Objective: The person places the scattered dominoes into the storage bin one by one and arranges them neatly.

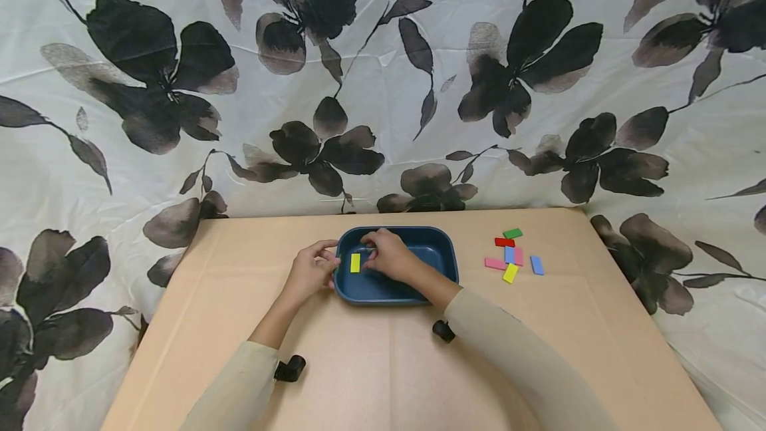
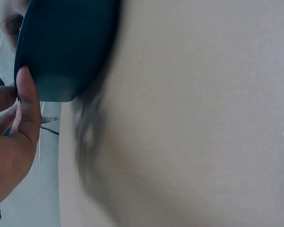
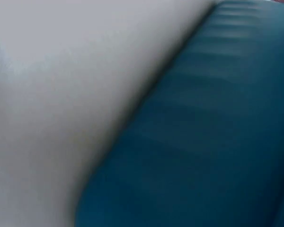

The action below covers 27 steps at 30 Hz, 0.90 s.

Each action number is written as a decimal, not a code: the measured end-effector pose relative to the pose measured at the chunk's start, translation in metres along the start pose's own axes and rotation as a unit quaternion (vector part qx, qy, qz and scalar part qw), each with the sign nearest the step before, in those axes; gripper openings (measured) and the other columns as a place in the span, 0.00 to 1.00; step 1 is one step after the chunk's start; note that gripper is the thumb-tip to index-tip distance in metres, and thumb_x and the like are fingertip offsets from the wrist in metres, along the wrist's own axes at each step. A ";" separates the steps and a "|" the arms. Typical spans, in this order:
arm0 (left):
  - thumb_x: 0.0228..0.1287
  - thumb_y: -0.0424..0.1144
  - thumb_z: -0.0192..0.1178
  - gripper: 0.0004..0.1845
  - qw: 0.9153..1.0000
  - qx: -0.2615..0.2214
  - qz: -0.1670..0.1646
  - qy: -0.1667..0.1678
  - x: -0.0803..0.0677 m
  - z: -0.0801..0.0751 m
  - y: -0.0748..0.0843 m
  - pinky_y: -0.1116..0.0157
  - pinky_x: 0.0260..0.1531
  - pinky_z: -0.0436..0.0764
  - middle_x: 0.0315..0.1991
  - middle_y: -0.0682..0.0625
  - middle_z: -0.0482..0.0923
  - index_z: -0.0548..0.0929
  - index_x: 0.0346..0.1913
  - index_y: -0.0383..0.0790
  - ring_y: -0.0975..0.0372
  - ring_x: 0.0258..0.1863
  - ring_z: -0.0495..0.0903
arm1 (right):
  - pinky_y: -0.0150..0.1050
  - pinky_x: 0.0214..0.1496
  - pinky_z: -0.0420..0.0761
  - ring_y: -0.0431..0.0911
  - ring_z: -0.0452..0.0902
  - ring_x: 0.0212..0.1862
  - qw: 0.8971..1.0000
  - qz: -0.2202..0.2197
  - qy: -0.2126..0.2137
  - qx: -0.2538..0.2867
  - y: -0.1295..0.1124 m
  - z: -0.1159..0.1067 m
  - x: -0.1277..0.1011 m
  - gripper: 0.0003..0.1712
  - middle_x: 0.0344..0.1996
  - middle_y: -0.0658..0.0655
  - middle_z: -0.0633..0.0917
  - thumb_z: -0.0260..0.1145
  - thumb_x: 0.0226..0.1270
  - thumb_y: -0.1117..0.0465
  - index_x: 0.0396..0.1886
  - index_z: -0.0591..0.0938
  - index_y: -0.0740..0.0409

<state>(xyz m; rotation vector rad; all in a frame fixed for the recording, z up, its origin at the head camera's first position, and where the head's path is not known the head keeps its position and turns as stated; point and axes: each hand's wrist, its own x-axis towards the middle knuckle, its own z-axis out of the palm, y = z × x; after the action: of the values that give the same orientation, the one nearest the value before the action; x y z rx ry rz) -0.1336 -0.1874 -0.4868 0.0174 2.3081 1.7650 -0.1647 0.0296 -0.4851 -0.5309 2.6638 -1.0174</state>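
Note:
A dark blue tray (image 1: 419, 231) sits mid-table. A yellow block (image 1: 355, 263) lies inside it near the left wall. My left hand (image 1: 328, 261) holds the tray's left rim. In the left wrist view its thumb (image 2: 28, 94) presses against the tray (image 2: 66, 47) edge. My right hand (image 1: 370, 253) reaches into the tray, its bent fingers just right of the yellow block. Whether they pinch anything is hidden. The right wrist view is a blur of tray wall (image 3: 203, 142) and pale table.
Several loose coloured blocks (image 1: 510, 255) (green, red, pink, blue, yellow) lie on the tan table (image 1: 383, 378) right of the tray. A flower-printed cloth (image 1: 383, 85) hangs behind and beside the table.

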 end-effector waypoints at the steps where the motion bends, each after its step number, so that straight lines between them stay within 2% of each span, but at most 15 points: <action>1: 0.71 0.27 0.62 0.24 1.000 -0.001 0.001 0.000 0.000 0.000 0.000 0.57 0.20 0.89 0.41 0.40 0.75 0.76 0.68 0.32 0.63 0.20 0.77 | 0.29 0.42 0.85 0.38 0.81 0.38 1.000 0.000 0.003 0.005 0.000 -0.003 -0.002 0.30 0.51 0.60 0.80 0.79 0.61 0.64 0.63 0.81 0.62; 9: 0.71 0.26 0.62 0.23 1.000 0.002 -0.002 0.006 -0.001 0.003 0.000 0.59 0.20 0.89 0.39 0.41 0.75 0.78 0.67 0.33 0.62 0.20 0.77 | 0.31 0.45 0.88 0.42 0.81 0.43 0.998 -0.001 0.039 0.053 0.004 -0.028 -0.027 0.29 0.53 0.59 0.81 0.76 0.64 0.66 0.65 0.80 0.61; 17: 0.71 0.26 0.61 0.22 1.000 -0.001 0.000 0.007 0.000 0.002 -0.001 0.62 0.19 0.88 0.39 0.42 0.75 0.77 0.67 0.33 0.64 0.19 0.77 | 0.35 0.47 0.89 0.44 0.83 0.43 0.994 -0.026 0.084 0.067 0.016 -0.059 -0.049 0.28 0.53 0.62 0.83 0.76 0.64 0.64 0.64 0.81 0.62; 22: 0.72 0.27 0.61 0.22 1.000 0.005 0.002 0.002 0.001 0.003 -0.001 0.59 0.21 0.90 0.40 0.41 0.75 0.77 0.67 0.33 0.64 0.20 0.78 | 0.37 0.49 0.91 0.46 0.83 0.44 0.991 -0.004 0.108 0.077 0.026 -0.081 -0.068 0.28 0.54 0.63 0.83 0.74 0.66 0.65 0.65 0.80 0.59; 27: 0.71 0.26 0.61 0.22 1.000 0.005 0.006 0.007 0.002 0.002 -0.001 0.60 0.20 0.89 0.40 0.40 0.75 0.78 0.67 0.33 0.63 0.19 0.77 | 0.35 0.49 0.90 0.47 0.84 0.45 0.990 0.017 0.126 0.068 0.039 -0.100 -0.086 0.27 0.53 0.62 0.82 0.73 0.68 0.65 0.66 0.79 0.59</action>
<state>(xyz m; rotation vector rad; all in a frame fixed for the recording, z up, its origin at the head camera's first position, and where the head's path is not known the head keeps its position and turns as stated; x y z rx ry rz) -0.1349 -0.1852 -0.4886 0.0206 2.3304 1.7656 -0.1317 0.1516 -0.4309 -0.3466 2.7778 -1.3241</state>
